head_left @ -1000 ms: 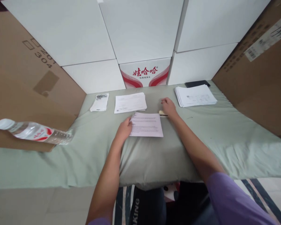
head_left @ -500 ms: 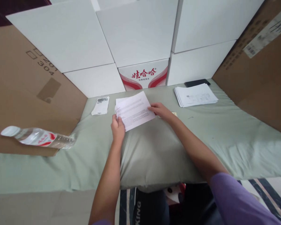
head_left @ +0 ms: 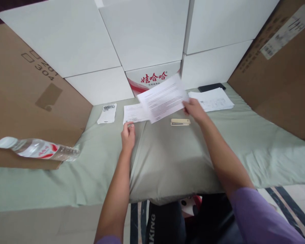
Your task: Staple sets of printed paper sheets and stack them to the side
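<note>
My right hand grips a printed paper sheet by its right edge and holds it in the air above the green cloth, tilted up to the right. My left hand rests on the cloth with loosely curled fingers, holding nothing, just below the lower left corner of a paper stack. A beige stapler lies on the cloth under the lifted sheet, left of my right wrist. A second paper stack lies at the back right.
A plastic water bottle lies on its side at the left. A small white packet sits left of the middle stack. A black phone lies behind the right stack. White boxes and brown cardboard wall in the surface.
The sheet was lifted off the cloth by both hands, then my left hand let go. My right hand carried it up and rightward, uncovering the stapler.
</note>
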Motion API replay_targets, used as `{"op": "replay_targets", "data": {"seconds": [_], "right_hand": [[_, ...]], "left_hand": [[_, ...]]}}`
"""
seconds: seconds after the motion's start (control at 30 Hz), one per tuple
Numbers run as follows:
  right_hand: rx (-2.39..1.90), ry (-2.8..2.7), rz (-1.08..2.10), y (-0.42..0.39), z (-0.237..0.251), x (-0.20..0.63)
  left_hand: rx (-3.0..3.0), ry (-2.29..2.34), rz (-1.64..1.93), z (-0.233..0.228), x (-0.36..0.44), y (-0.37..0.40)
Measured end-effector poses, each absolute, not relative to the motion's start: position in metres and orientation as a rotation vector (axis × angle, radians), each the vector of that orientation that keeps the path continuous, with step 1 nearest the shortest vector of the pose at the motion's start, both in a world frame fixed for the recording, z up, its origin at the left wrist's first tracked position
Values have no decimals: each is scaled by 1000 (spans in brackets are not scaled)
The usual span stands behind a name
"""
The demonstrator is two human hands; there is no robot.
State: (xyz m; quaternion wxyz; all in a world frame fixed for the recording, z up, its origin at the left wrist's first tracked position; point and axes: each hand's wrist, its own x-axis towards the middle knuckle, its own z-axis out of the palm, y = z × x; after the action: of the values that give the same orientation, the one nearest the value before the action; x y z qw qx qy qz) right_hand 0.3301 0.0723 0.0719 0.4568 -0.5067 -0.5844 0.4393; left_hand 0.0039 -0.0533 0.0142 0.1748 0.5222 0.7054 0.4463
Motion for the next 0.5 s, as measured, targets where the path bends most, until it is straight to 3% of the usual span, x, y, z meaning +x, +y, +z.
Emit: {"op": "replay_targets", "data": {"seconds": [0.23, 0.5], "right_hand": [[-1662, -983, 868, 123, 85, 481], [-1951, -1070, 687, 142, 79, 518]], "left_hand": [[1414, 1879, 1439, -9, -1, -37], [1390, 1838, 1446, -12, -2, -34]]}}
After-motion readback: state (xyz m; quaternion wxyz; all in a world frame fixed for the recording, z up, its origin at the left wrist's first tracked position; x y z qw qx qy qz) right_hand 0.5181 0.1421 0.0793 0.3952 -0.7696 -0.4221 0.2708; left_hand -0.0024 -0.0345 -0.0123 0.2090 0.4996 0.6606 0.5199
